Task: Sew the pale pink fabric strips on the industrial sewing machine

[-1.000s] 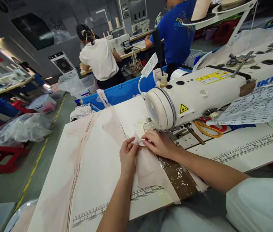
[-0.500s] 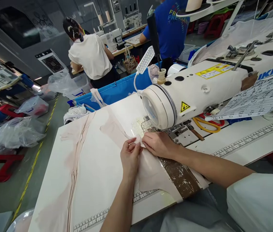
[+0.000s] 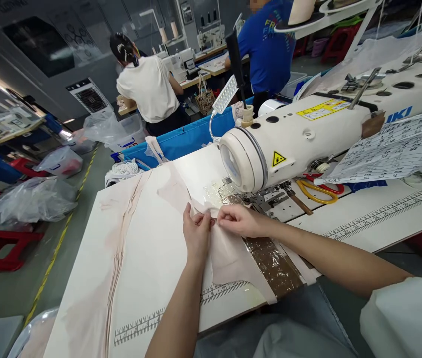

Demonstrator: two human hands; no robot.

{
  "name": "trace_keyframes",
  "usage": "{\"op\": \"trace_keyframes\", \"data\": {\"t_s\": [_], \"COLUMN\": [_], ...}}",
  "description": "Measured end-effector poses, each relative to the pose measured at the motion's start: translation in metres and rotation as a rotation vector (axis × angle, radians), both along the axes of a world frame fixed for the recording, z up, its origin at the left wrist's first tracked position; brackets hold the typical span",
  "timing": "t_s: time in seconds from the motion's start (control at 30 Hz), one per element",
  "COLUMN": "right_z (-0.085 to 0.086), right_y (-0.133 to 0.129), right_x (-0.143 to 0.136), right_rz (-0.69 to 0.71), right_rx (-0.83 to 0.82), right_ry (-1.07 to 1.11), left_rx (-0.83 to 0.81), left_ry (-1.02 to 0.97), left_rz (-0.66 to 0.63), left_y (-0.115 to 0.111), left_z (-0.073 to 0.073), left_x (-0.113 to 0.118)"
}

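My left hand [image 3: 197,231] pinches the edge of a thin pale pink fabric [image 3: 229,258] just in front of the sewing machine [image 3: 289,134]. Close beside it, my right hand [image 3: 239,220] grips the same edge, thumb and fingers pressed together. The fabric hangs down from both hands over the white table [image 3: 155,263] and the brown taped strip [image 3: 274,263]. Its upper part spreads out flat beyond my left hand. The needle area is partly hidden behind the machine head.
Folded pink fabric [image 3: 117,258] lies along the table's left side. Yellow-handled scissors [image 3: 317,193] and a written sheet [image 3: 390,149] are at the right. Behind the table hangs a blue cloth bin [image 3: 184,141]. Two people sit at machines farther back.
My hands have drawn slightly apart, with the fabric edge between them. My left index finger now points up. The camera view has shifted a little.
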State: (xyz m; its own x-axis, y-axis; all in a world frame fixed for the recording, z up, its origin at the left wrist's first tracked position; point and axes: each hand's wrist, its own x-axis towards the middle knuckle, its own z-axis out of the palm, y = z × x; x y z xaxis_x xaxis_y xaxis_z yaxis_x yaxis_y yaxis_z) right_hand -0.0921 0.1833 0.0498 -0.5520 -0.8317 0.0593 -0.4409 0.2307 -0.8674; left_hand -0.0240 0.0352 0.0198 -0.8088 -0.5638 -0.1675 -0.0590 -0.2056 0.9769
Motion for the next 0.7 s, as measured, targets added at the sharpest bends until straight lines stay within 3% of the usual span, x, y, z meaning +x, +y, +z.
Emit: {"op": "trace_keyframes", "data": {"t_s": [0.1, 0.23, 0.4, 0.47, 0.53, 0.7], "right_z": [0.016, 0.03, 0.019, 0.012, 0.008, 0.014], "right_y": [0.007, 0.027, 0.052, 0.055, 0.052, 0.04], "right_x": [0.011, 0.025, 0.036, 0.044, 0.055, 0.079], "right_rz": [0.087, 0.047, -0.11, -0.111, -0.078, -0.047], "right_rx": [0.043, 0.053, 0.094, 0.087, 0.02, -0.328], "right_ry": [0.011, 0.153, 0.287, 0.292, 0.328, 0.436], "left_rx": [0.033, 0.068, 0.181, 0.221, 0.251, 0.284], "left_ry": [0.019, 0.047, 0.062, 0.073, 0.084, 0.113], "left_rz": [-0.005, -0.027, -0.023, -0.031, -0.035, -0.035], "left_y": [-0.002, -0.001, 0.004, 0.007, 0.008, 0.009], "left_z": [0.001, 0.002, 0.005, 0.005, 0.006, 0.005], "left_x": [0.0, 0.0, -0.003, -0.003, -0.002, 0.001]}}
